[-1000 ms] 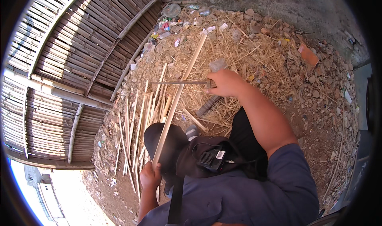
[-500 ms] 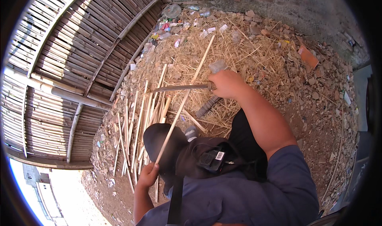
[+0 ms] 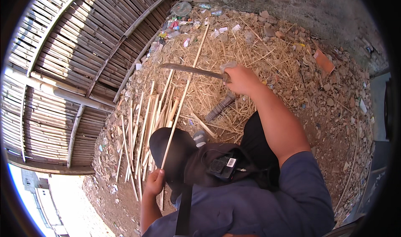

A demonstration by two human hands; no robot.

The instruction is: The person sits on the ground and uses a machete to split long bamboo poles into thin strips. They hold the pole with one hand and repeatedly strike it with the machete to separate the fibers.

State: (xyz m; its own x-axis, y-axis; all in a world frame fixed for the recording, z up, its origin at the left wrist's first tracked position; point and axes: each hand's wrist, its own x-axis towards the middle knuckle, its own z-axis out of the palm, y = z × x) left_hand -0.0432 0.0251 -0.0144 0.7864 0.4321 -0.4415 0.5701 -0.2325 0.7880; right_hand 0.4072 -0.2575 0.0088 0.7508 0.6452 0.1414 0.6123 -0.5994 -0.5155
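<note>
My left hand [image 3: 154,182] is closed around the near end of a long thin bamboo strip [image 3: 186,89], which slants up and away past my knee. My right hand [image 3: 242,80] grips the handle of a machete [image 3: 190,69]. Its long dark blade points left and crosses the strip partway along; whether it cuts into the strip or only rests on it, I cannot tell. Below the blade, a dark ridged stick-like piece [image 3: 220,107] lies on the straw. To the left, a bundle of split bamboo strips [image 3: 144,128] lies on the ground beside my knee.
A slatted bamboo wall [image 3: 75,41] stands on the left and a brick wall [image 3: 292,7] at the back. Straw-like shavings [image 3: 238,49] cover the ground ahead, with scraps of litter [image 3: 177,26] at the far left. A reddish tile piece [image 3: 323,61] lies among rubble to the right.
The machete and my right hand have moved farther away along the strip. The strip's far end has swung left, while my left hand stays near the same place.
</note>
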